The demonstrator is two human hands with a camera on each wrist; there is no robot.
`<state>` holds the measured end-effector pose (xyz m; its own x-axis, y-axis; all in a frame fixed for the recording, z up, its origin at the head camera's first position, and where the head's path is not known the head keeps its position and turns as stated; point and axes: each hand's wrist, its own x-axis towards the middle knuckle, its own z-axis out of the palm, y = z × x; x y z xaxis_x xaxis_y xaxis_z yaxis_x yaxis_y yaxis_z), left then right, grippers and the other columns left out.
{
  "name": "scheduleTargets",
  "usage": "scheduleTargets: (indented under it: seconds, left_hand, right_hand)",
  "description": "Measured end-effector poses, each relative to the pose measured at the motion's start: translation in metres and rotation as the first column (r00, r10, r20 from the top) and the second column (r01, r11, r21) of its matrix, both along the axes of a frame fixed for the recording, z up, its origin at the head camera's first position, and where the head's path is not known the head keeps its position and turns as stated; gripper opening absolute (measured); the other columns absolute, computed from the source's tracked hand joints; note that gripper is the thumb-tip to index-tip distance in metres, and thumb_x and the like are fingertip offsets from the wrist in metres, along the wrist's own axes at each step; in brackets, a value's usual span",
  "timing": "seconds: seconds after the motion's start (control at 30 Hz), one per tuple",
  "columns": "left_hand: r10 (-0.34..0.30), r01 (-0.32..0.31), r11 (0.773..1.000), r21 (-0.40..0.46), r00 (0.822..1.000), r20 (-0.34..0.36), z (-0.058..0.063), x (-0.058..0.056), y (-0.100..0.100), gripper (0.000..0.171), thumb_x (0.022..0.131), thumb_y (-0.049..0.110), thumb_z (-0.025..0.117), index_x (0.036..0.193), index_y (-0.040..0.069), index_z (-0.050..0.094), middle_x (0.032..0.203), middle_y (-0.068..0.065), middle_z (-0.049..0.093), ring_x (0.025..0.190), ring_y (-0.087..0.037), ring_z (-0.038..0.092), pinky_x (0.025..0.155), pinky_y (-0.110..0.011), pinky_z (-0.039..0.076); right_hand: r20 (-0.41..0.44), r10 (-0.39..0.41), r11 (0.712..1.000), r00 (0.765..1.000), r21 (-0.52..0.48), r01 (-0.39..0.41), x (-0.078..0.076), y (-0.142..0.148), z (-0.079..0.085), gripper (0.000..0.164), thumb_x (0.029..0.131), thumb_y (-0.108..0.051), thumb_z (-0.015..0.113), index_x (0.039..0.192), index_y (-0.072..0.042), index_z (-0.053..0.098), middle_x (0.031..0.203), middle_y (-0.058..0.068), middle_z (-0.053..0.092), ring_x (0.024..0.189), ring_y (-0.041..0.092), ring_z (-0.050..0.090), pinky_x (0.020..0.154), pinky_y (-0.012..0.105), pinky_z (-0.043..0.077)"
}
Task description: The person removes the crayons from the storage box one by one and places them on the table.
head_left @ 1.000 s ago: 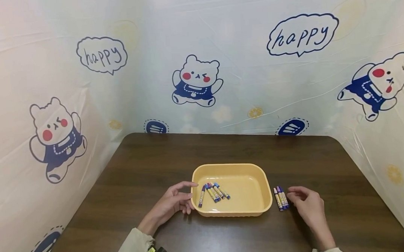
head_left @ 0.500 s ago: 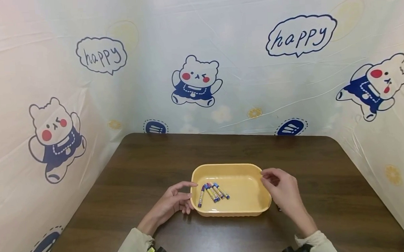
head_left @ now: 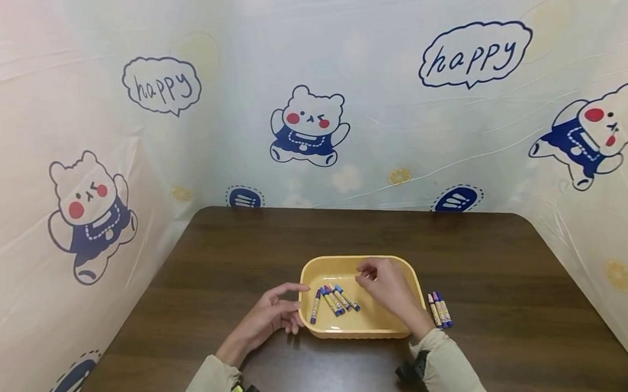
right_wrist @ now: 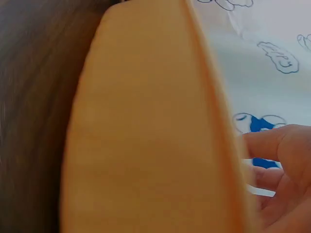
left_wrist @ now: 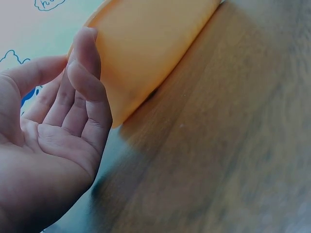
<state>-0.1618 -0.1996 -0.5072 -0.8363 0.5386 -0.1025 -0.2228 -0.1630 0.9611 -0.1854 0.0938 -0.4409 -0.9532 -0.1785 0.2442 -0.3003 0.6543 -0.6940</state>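
A yellow plastic basin [head_left: 362,334] stands on the table with several short crayons [head_left: 342,298] in its left part. They have printed yellow wrappers and coloured tips. My left hand [head_left: 271,312] lightly holds the basin's left rim, index finger over the edge and thumb on the outside; the left wrist view shows the hand [left_wrist: 63,107] against the outer wall. Over the basin's right half hovers my right hand [head_left: 391,286], thumb and fingertips drawn together. Whether a crayon is between them is hidden. In the right wrist view, the basin wall [right_wrist: 150,116] covers its fingertips.
Three crayons [head_left: 439,310] lie side by side on the dark wooden table [head_left: 242,246], right of the basin. A printed curtain [head_left: 373,100] with cartoon bears encloses the table at the back and sides.
My right hand has moved left from beside the loose crayons, over the basin's right rim, and now hovers above the basin's inside. My left hand stays at the rim.
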Motion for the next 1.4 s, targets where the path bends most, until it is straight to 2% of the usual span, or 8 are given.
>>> scheduleTargets:
  seconds: [0.07, 0.2, 0.3, 0.47, 0.7, 0.87, 0.97, 1.4]
  left_hand:
    - [-0.004, 0.004, 1.000, 0.004, 1.000, -0.001, 0.000, 0.000, 0.001, 0.046, 0.099, 0.011, 0.058, 0.142, 0.001, 0.046, 0.079, -0.009, 0.073, 0.063, -0.017, 0.067, 0.057, -0.025, 0.051]
    - [-0.010, 0.011, 1.000, 0.028, 1.000, -0.028, 0.000, -0.001, 0.002, 0.043, 0.099, 0.007, 0.056, 0.141, 0.001, 0.047, 0.078, -0.010, 0.073, 0.063, -0.016, 0.067, 0.056, -0.025, 0.050]
    - [-0.006, 0.008, 0.999, 0.037, 0.999, -0.038, 0.000, -0.001, 0.002, 0.041, 0.099, 0.006, 0.055, 0.140, 0.002, 0.048, 0.077, -0.010, 0.073, 0.062, -0.016, 0.067, 0.055, -0.024, 0.050]
    - [-0.001, 0.001, 1.000, 0.026, 1.000, -0.015, -0.001, -0.001, 0.000, 0.042, 0.100, 0.007, 0.055, 0.141, 0.001, 0.046, 0.078, -0.010, 0.073, 0.063, -0.017, 0.067, 0.056, -0.025, 0.051]
    - [-0.006, 0.007, 0.999, 0.039, 1.000, -0.031, -0.001, -0.002, 0.000, 0.046, 0.100, 0.005, 0.054, 0.143, -0.006, 0.039, 0.077, -0.010, 0.073, 0.063, -0.016, 0.067, 0.056, -0.024, 0.050]
    - [-0.006, 0.007, 0.999, 0.039, 1.000, -0.028, -0.003, -0.001, 0.001, 0.042, 0.100, 0.005, 0.054, 0.141, 0.000, 0.046, 0.077, -0.010, 0.073, 0.063, -0.017, 0.067, 0.056, -0.025, 0.050]
    - [-0.005, 0.006, 0.999, 0.041, 1.000, -0.027, -0.003, -0.001, 0.001, 0.042, 0.100, 0.006, 0.055, 0.140, 0.002, 0.048, 0.078, -0.010, 0.073, 0.062, -0.017, 0.067, 0.056, -0.025, 0.050]
    - [-0.009, 0.010, 0.999, 0.036, 0.999, -0.031, -0.002, -0.001, 0.001, 0.044, 0.100, 0.006, 0.054, 0.142, -0.004, 0.043, 0.078, -0.010, 0.073, 0.063, -0.016, 0.067, 0.056, -0.024, 0.051]
  right_hand:
    - [0.023, 0.007, 1.000, 1.000, 0.006, -0.007, -0.002, -0.005, -0.009, 0.009, 0.081, -0.003, 0.077, 0.089, -0.001, 0.073, 0.075, 0.000, 0.066, 0.069, 0.010, 0.058, 0.064, 0.027, 0.049]
    - [0.065, 0.047, 0.994, 0.997, 0.099, -0.053, -0.002, -0.015, -0.026, 0.013, 0.080, -0.006, 0.079, 0.089, 0.000, 0.071, 0.076, 0.002, 0.062, 0.071, 0.012, 0.054, 0.065, 0.029, 0.046]
    - [0.084, 0.077, 0.981, 0.993, 0.173, -0.091, 0.000, -0.020, -0.032, 0.012, 0.081, -0.008, 0.079, 0.086, -0.002, 0.070, 0.076, 0.002, 0.055, 0.074, 0.015, 0.049, 0.066, 0.031, 0.043]
    - [0.108, 0.065, 0.976, 0.992, 0.200, -0.086, 0.002, -0.023, -0.033, 0.016, 0.081, -0.006, 0.078, 0.072, -0.009, 0.065, 0.075, -0.001, 0.053, 0.073, 0.014, 0.047, 0.067, 0.031, 0.042]
    - [0.115, 0.068, 0.980, 0.991, 0.179, -0.088, -0.001, -0.023, -0.032, 0.009, 0.081, -0.001, 0.074, 0.081, -0.007, 0.067, 0.076, -0.001, 0.057, 0.073, 0.015, 0.050, 0.066, 0.031, 0.045]
    - [0.188, 0.064, 0.979, 0.980, 0.177, -0.098, 0.000, -0.022, -0.034, 0.014, 0.074, 0.001, 0.075, 0.083, -0.006, 0.066, 0.075, 0.001, 0.056, 0.071, 0.016, 0.050, 0.061, 0.029, 0.042]
    - [0.214, 0.045, 0.979, 0.976, 0.183, -0.086, 0.001, -0.021, -0.035, 0.014, 0.074, 0.000, 0.075, 0.082, -0.006, 0.065, 0.072, 0.000, 0.054, 0.067, 0.015, 0.049, 0.058, 0.028, 0.039]
    - [0.168, -0.014, 0.979, 0.986, 0.202, -0.020, 0.004, -0.022, -0.034, 0.010, 0.077, -0.001, 0.070, 0.074, -0.008, 0.064, 0.066, -0.002, 0.053, 0.058, 0.013, 0.048, 0.051, 0.026, 0.036]
